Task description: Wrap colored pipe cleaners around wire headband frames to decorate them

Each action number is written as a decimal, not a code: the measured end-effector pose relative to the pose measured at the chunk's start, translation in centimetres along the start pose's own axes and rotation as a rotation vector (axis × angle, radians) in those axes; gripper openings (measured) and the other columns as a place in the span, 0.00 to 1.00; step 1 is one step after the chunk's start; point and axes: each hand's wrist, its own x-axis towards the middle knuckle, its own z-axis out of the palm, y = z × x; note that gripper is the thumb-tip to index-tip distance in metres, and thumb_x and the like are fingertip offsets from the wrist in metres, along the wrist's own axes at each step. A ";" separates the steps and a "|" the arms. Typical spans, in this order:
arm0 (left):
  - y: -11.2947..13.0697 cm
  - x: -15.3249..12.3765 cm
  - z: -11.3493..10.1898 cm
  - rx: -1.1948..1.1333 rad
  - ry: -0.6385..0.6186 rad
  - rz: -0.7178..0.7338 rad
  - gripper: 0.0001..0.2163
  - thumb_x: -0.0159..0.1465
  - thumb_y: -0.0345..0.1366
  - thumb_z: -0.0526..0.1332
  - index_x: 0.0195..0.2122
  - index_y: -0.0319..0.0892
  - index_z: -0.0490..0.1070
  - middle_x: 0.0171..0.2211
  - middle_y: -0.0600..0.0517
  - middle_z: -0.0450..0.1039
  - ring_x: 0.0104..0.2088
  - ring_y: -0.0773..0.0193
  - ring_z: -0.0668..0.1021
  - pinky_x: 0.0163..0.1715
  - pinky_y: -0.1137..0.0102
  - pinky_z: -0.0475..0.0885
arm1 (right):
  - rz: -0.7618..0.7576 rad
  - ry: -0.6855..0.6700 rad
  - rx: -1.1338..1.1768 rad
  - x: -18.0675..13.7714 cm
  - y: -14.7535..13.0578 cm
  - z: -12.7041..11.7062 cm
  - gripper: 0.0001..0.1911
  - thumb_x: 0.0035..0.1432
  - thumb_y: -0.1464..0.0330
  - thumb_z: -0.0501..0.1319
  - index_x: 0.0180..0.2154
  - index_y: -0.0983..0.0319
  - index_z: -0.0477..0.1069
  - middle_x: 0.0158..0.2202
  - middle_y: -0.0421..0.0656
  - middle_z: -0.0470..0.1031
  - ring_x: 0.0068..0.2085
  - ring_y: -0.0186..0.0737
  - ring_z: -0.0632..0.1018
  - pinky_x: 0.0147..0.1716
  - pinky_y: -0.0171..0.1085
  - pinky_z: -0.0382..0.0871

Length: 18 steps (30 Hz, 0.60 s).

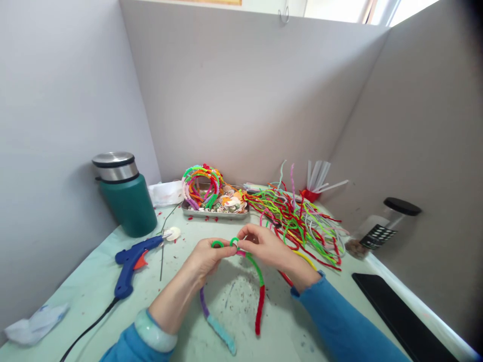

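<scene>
Near the middle of the table, my left hand (207, 257) and my right hand (264, 245) are close together, both pinching a headband wrapped in pipe cleaner (260, 301). Its right end hangs down in green and red; its left end shows purple and light blue below my left hand. Two small green loops stand up at the top, one by my left thumb and one at my right fingertips. A bit of pink shows between my hands. The rest of the band's top is hidden behind my fingers.
A blue glue gun (130, 266) and a green bottle (126, 196) stand left. Behind are a metal tray (215, 215) with colourful bands and small pieces, and a pipe cleaner heap (298, 216). At right are glue sticks (319, 173), a jar (377, 231) and a black strip (400, 317).
</scene>
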 end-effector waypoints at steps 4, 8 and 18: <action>-0.1 0.0 0.1 0.015 0.018 -0.023 0.18 0.39 0.45 0.70 0.25 0.40 0.66 0.08 0.65 0.49 0.11 0.77 0.49 0.13 0.73 0.39 | -0.148 0.132 -0.196 -0.5 -0.9 0.5 0.05 0.51 0.74 0.57 0.33 0.62 0.69 0.31 0.40 0.71 0.32 0.34 0.70 0.30 0.32 0.61; -0.1 0.0 0.2 0.021 0.023 -0.013 0.18 0.39 0.45 0.70 0.24 0.40 0.66 0.08 0.64 0.49 0.11 0.77 0.49 0.13 0.73 0.39 | -0.215 0.230 -0.363 -0.9 -1.4 1.2 0.05 0.49 0.76 0.56 0.30 0.62 0.67 0.30 0.40 0.69 0.32 0.35 0.69 0.30 0.33 0.59; -0.1 0.0 0.1 -0.017 -0.005 0.019 0.19 0.38 0.47 0.70 0.22 0.40 0.66 0.08 0.64 0.49 0.11 0.78 0.49 0.13 0.74 0.40 | -0.099 0.524 -0.293 -0.7 -0.9 4.1 0.03 0.47 0.75 0.54 0.27 0.63 0.65 0.28 0.42 0.68 0.31 0.37 0.69 0.31 0.35 0.61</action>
